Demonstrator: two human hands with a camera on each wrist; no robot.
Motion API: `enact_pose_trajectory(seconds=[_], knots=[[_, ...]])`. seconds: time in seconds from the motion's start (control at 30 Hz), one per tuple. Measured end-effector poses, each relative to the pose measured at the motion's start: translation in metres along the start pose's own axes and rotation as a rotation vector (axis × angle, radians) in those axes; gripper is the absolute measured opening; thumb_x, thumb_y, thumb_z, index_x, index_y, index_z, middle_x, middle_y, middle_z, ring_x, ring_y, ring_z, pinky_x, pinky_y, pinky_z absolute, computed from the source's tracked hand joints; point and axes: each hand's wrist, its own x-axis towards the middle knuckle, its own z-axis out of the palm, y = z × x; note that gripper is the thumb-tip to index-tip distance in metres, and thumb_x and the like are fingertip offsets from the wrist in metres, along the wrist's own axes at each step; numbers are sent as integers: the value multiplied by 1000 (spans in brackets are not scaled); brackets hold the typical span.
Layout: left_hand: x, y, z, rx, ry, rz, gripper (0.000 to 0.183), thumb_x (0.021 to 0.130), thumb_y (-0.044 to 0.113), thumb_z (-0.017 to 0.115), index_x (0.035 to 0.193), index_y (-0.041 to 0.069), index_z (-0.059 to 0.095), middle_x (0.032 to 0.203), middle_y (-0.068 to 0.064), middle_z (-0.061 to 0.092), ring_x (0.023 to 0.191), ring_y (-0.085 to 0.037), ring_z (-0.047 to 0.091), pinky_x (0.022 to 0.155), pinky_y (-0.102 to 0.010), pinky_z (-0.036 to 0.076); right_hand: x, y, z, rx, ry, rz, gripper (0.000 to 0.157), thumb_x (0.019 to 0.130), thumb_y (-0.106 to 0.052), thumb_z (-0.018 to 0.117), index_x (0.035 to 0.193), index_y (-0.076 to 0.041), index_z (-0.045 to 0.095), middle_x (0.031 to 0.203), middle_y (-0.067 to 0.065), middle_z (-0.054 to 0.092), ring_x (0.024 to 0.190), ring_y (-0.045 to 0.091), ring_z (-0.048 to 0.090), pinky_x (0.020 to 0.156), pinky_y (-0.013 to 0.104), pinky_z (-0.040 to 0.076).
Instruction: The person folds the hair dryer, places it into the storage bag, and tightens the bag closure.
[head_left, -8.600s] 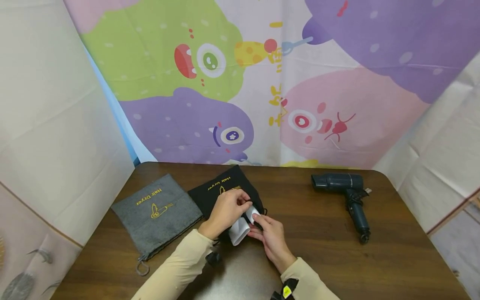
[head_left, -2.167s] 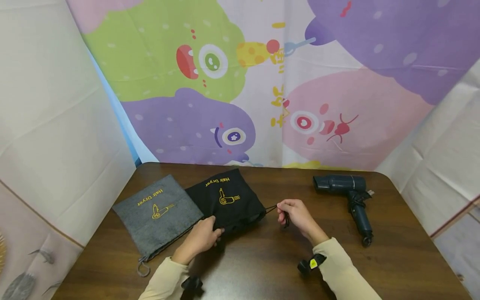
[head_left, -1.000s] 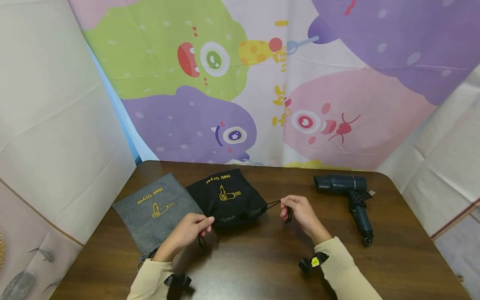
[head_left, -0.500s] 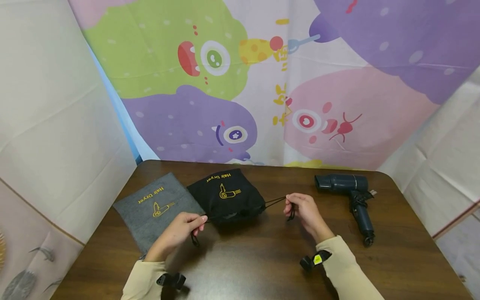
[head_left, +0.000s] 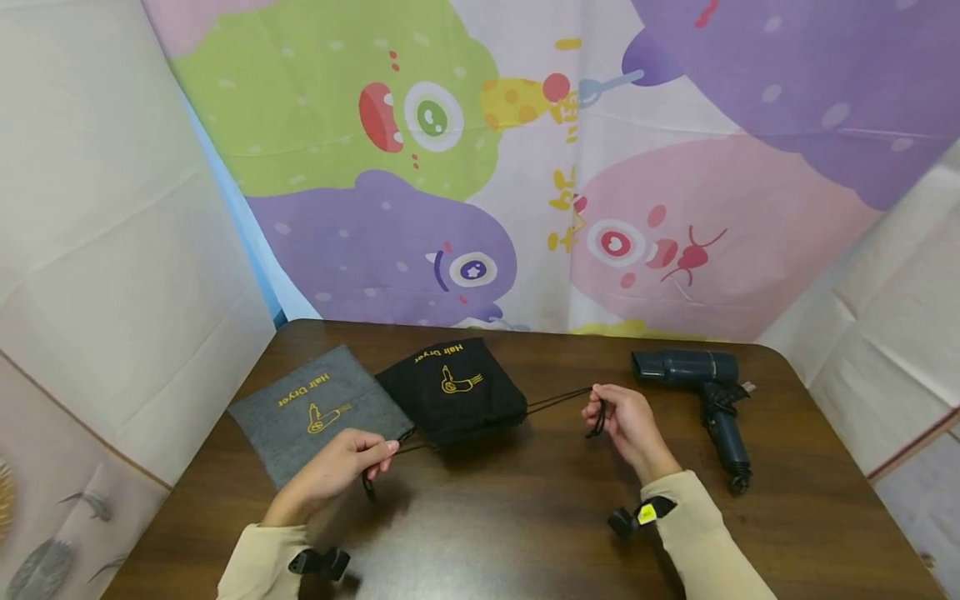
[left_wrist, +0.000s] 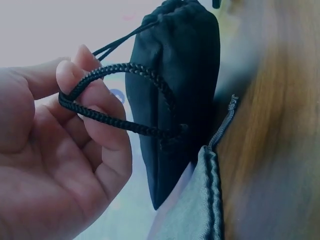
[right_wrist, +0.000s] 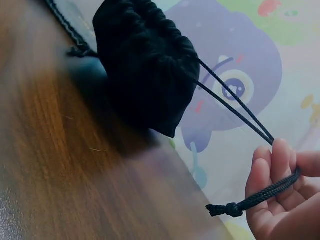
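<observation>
A black drawstring bag [head_left: 457, 392] with yellow "Hair Dryer" print lies mid-table, its mouth toward me and gathered in folds. My left hand [head_left: 341, 467] pinches the black drawstring [left_wrist: 125, 67] on the bag's left between thumb and fingers, a knotted loop hanging from the grip. On the other side my right hand [head_left: 626, 425] pinches the opposite drawstring [right_wrist: 235, 107], its knotted end dangling. Both cords run taut to the mouth, which looks cinched in the right wrist view. What is inside the bag cannot be seen.
A flat grey drawstring bag [head_left: 322, 408] lies at the left, partly under my left hand and touching the black bag. A dark hair dryer [head_left: 686, 367] with its cord bundled at the handle rests at the right. Printed cloth [head_left: 540, 183] hangs behind the wooden table [head_left: 495, 533].
Earlier the hands handled a white item at the black bag; it is now out of sight. Since then both hands have taken the drawstrings and moved apart, and the bag's mouth has narrowed.
</observation>
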Motion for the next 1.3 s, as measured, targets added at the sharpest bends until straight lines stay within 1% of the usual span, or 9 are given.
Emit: enact_pose_trajectory(seconds=[0.2,0.33,0.57,0.63,0.73,0.83,0.93,1.1,1.3], knots=[[-6,-5,-2,-25,-78,15,48,100,27,53,77,-15,52,61,8,48,61,-4,47,61,-23,40,5,-1,-12,222,42,90,42,103,-6,38,69,-9,62,62,-1,63,61,12,65,65,23,52],[-9,-9,-3,-33,-137,72,43,100,23,54,73,-11,53,61,7,47,59,-2,46,57,-22,41,8,-3,-23,348,112,123,38,104,-8,37,73,-9,60,62,1,61,63,14,64,66,23,51],[-11,-17,-4,57,-257,190,37,99,19,54,68,0,57,58,-10,47,56,1,45,53,-25,42,11,-7,-35,435,253,149,39,103,-9,39,70,-7,61,61,3,61,61,14,64,63,21,50],[-11,-19,-4,75,-269,191,38,99,20,54,67,1,57,57,-11,47,55,1,45,52,-25,41,12,-8,-36,448,282,153,39,103,-8,39,71,-7,61,61,3,62,61,14,64,63,21,51],[-9,-20,-2,81,-264,156,39,99,22,55,67,0,57,56,-2,47,54,1,45,52,-23,40,12,-9,-37,448,284,157,40,103,-9,38,70,-7,61,61,3,62,61,13,64,63,21,50],[-6,-20,1,91,-245,103,42,99,27,55,68,-2,58,59,7,48,54,0,45,55,-20,40,13,-10,-36,388,246,141,40,104,-10,38,70,-8,60,61,3,63,61,12,64,62,20,50],[-4,-18,4,91,-226,74,44,98,28,56,70,-4,58,59,7,48,54,-2,46,56,-21,40,13,-10,-34,266,207,91,39,104,-11,39,71,-9,59,61,1,63,60,11,63,61,20,50],[-4,-15,7,62,-183,35,41,99,24,54,73,-7,58,60,4,49,57,-4,48,59,-22,41,9,-11,-31,-47,228,-18,32,103,-11,44,76,-11,62,61,-6,64,61,5,61,62,21,51],[-3,-14,10,60,-95,-19,41,100,26,54,78,-8,59,63,4,51,62,-6,49,61,-24,42,6,-12,-33,-423,278,-131,24,100,-14,52,100,7,65,66,-14,65,68,1,63,67,23,50]])
